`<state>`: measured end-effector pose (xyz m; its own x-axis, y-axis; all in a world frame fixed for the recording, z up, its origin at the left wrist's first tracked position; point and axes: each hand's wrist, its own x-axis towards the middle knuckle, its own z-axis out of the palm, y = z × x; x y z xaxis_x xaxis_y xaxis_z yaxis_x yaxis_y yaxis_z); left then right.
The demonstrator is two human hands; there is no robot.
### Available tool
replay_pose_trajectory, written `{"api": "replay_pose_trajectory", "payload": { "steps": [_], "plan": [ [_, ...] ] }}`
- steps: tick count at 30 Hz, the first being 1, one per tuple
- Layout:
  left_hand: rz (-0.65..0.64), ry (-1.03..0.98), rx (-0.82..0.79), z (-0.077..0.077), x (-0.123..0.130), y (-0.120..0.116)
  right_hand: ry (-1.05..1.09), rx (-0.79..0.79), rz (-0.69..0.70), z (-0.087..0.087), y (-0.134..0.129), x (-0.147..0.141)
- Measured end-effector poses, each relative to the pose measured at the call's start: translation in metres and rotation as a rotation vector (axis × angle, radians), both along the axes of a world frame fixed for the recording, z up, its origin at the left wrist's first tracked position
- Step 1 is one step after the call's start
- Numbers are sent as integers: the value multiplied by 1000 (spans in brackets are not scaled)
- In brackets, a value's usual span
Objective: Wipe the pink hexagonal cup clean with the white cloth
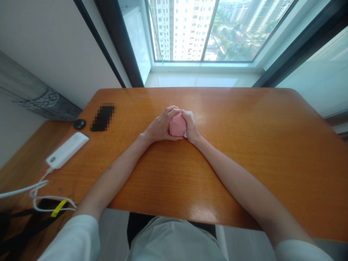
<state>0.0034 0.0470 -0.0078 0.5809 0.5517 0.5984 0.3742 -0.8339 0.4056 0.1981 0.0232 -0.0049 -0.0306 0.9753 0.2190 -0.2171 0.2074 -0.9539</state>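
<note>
In the middle of the wooden table, a small pink faceted object sits between my two hands, and its exact kind is hard to tell. My left hand wraps its left side and top, with the fingers reaching over it. My right hand presses against its right side. Both forearms rest on the orange-brown tabletop. A small white piece shows just under the pink object by my right hand. The object's far side and lower part are partly hidden by my fingers.
At the table's left stand a white power bank with a white cable, a round black object and a pixelated dark rectangle. A yellow tag hangs on the cable. A large window lies beyond the far edge.
</note>
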Motion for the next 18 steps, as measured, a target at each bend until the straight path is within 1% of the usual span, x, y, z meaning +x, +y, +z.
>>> {"api": "replay_pose_trajectory", "payload": {
  "steps": [7, 13, 18],
  "plan": [
    [-27, -53, 55, -4, 1, 1, -20, -16, -23, 1, 0, 0],
    [5, -51, 17, -2, 2, 0, -33, -10, -30, 3, -2, 1],
    [-5, -69, 5, 0, 3, -1, -54, -13, -42, 3, -2, 2]
  ]
}}
